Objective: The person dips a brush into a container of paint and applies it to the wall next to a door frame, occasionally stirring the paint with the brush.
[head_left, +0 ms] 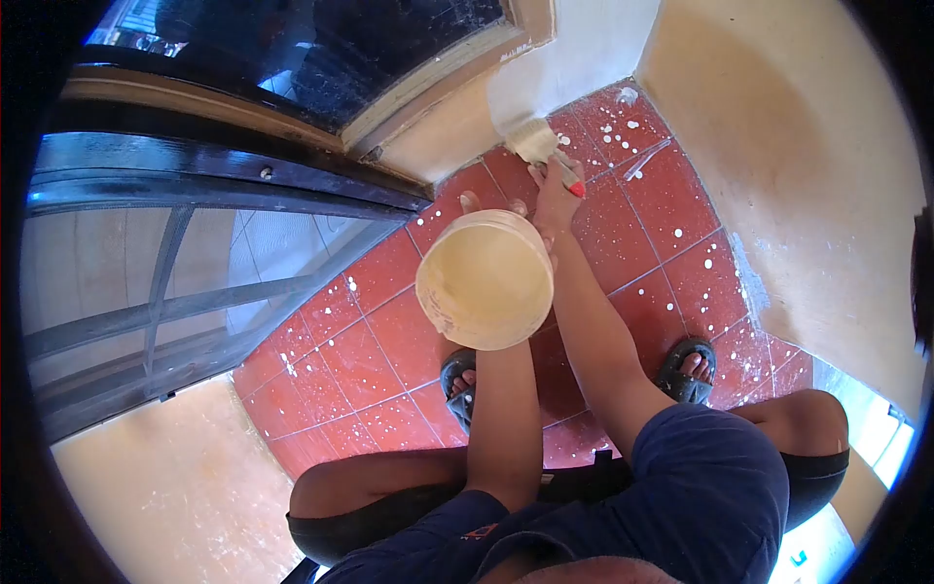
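Note:
My left hand (520, 207) is wrapped round a round, cream-coloured paint tub (486, 282), its fingertips showing over the far rim. Pale paint appears to be inside, and drips mark the tub's near side. Beyond it, my right hand (557, 200) grips a paintbrush (572, 185) by its handle, which has a red end. The wide bristles (532, 142) are pale with paint and lie against the foot of the wall (516, 92), where a fresh whitish patch meets older tan paint.
Red floor tiles (623, 234) are spattered with white drops. A dark door (224, 180) with a mesh panel stands open at left. A tan wall (788, 146) closes the right side. My sandalled feet (688, 365) rest on the tiles.

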Demonstrator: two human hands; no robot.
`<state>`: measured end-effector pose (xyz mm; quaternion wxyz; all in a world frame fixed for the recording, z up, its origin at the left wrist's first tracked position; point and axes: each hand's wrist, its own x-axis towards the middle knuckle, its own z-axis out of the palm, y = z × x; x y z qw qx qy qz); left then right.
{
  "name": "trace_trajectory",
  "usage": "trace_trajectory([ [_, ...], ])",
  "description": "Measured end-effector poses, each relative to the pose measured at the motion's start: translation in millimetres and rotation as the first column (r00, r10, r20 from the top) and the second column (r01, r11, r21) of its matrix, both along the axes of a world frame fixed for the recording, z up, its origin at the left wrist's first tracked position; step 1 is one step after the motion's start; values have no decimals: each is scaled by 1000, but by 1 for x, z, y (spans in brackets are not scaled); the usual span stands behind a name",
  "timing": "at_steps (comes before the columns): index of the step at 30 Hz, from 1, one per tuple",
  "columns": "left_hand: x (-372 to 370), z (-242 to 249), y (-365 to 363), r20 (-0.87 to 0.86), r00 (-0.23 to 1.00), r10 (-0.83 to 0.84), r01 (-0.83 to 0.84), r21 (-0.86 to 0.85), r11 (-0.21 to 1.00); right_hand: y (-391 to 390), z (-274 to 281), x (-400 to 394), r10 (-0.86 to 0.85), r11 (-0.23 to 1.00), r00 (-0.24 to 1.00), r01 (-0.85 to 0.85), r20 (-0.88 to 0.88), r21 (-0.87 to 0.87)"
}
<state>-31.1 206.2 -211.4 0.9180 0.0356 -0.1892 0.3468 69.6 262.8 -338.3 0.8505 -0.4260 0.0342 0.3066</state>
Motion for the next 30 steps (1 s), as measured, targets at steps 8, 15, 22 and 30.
trace_trajectory([
  [8,8,13,-8,-27,998,62,-64,-56,996,24,96,-1,9,998,997,-4,-74,61],
  [15,4,9,-1,-56,993,103,-100,40,994,4,105,-6,-28,973,998,40,-55,226],
  [22,-1,6,-1,-104,987,122,-117,58,991,6,96,-14,-14,963,995,39,-95,265],
  [30,2,2,6,-33,990,135,-129,152,980,5,65,-12,45,986,997,-34,-64,161],
])
